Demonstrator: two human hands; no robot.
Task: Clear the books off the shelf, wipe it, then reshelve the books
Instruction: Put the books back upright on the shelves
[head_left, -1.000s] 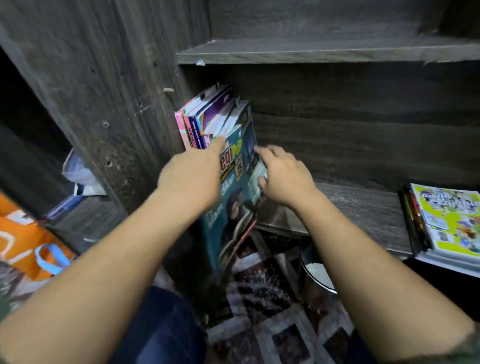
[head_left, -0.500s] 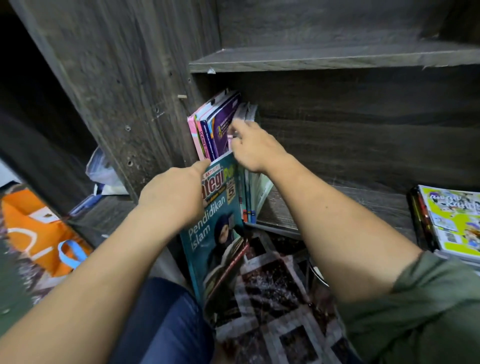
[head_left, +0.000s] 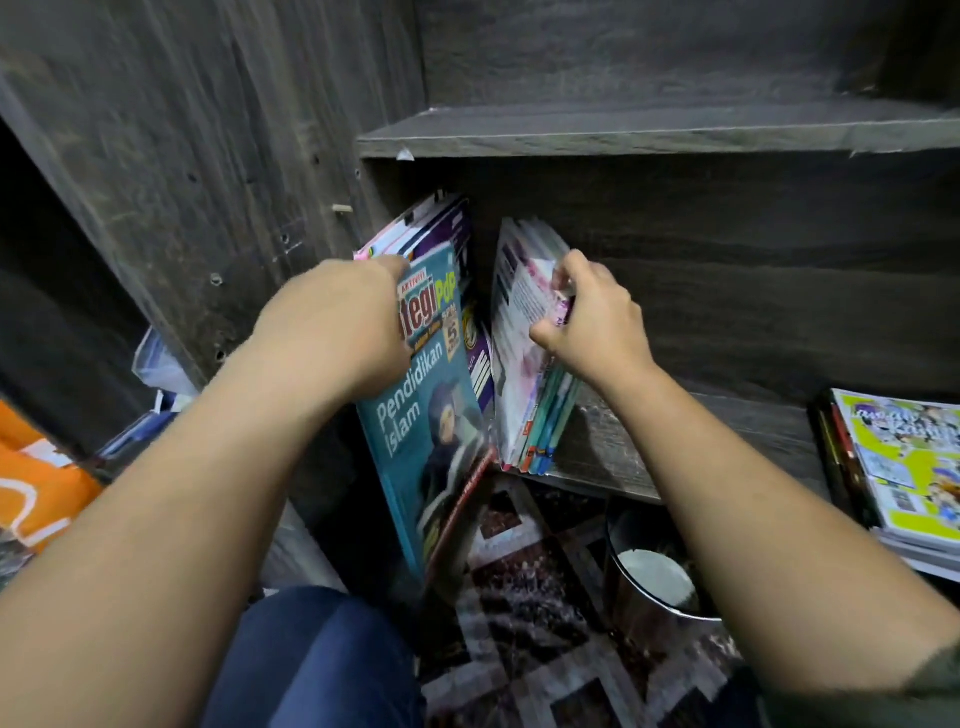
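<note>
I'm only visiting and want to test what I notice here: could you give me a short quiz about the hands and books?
1. True or false: the right hand grips a bundle of thin books.
2. What title shows on the teal book held by the left hand? A) Pendidikan Islam B) Matematik C) Sejarah
3. Fill in: the stack of books at the right end of the shelf lies ____.
Key: 1 true; 2 A; 3 flat.
</note>
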